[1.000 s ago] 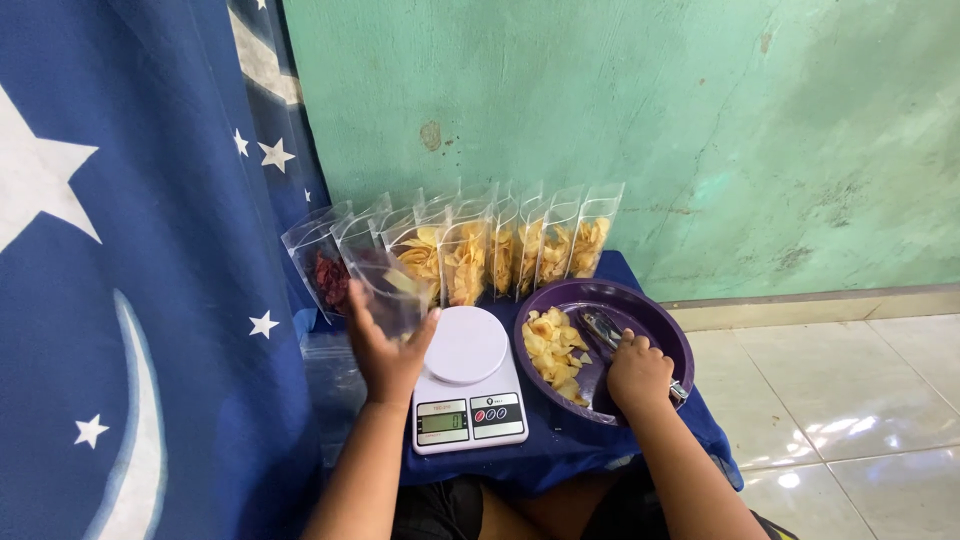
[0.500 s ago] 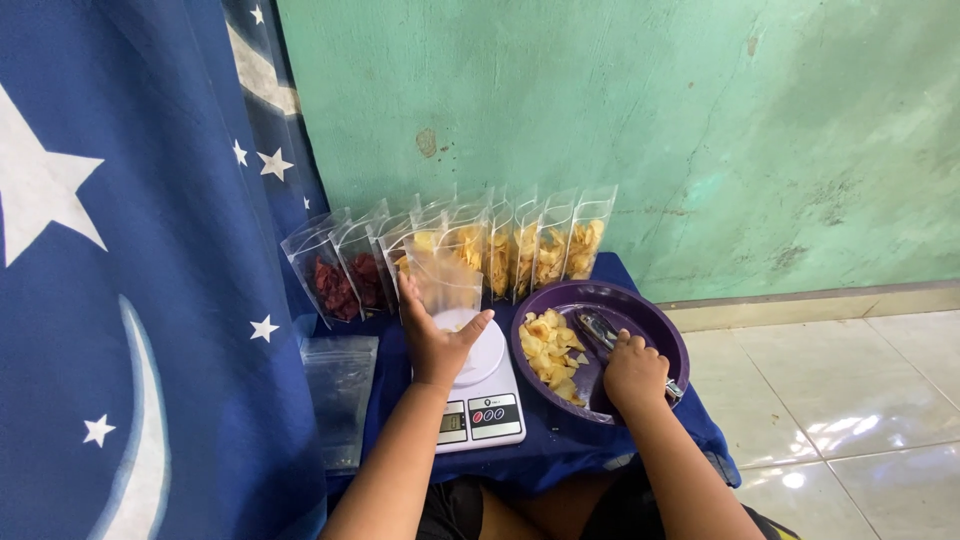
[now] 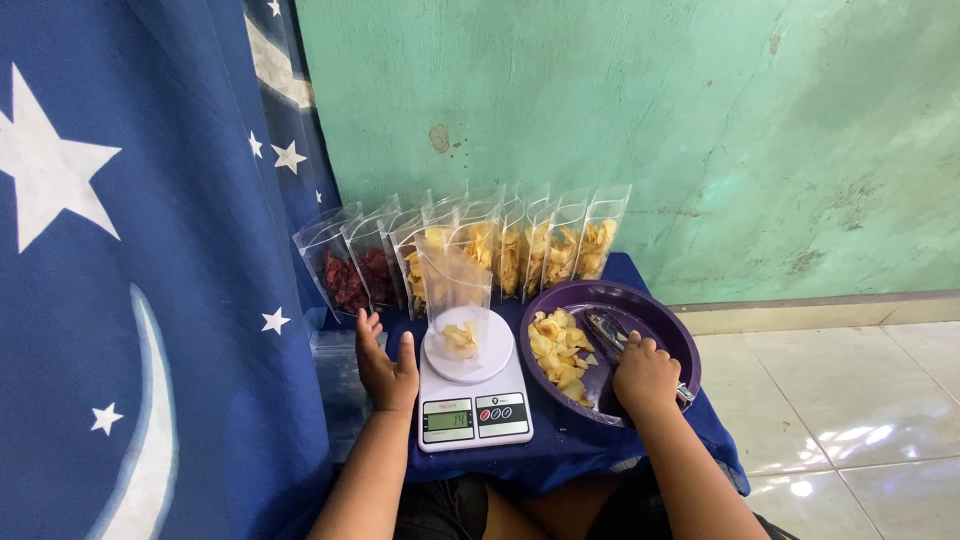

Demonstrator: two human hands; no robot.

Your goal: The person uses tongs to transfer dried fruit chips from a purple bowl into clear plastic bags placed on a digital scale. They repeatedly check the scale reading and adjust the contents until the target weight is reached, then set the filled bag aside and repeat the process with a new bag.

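My left hand (image 3: 385,365) is nearest me, forearm reaching up from below, palm turned toward the scale, fingers (image 3: 366,330) spread open and holding nothing. It stands just beside the left edge of the white kitchen scale (image 3: 474,405), apart from the pouch on it. My right hand (image 3: 645,375) rests at the near rim of the purple bowl (image 3: 668,325), knuckles up, fingers curled closed around the handle of a metal scoop (image 3: 606,328) whose head lies inside the bowl.

On the blue-covered tabletop (image 3: 560,455) I count one scale, with one lit display and two round buttons facing me. On its round plate stands one clear pouch (image 3: 457,300), upright and open at the top, with a few yellow chips (image 3: 459,340) at its bottom. To the right, touching the scale's side or very near it, is the one bowl, with a heap of yellow chips (image 3: 556,350) on its left half.

Farther back a row of filled pouches leans toward the green wall (image 3: 640,130): two hold red chips (image 3: 358,275), and about six hold yellow chips (image 3: 560,250), though overlap makes the count uncertain. On my left hangs one blue curtain (image 3: 130,280) with white stars and a crescent.
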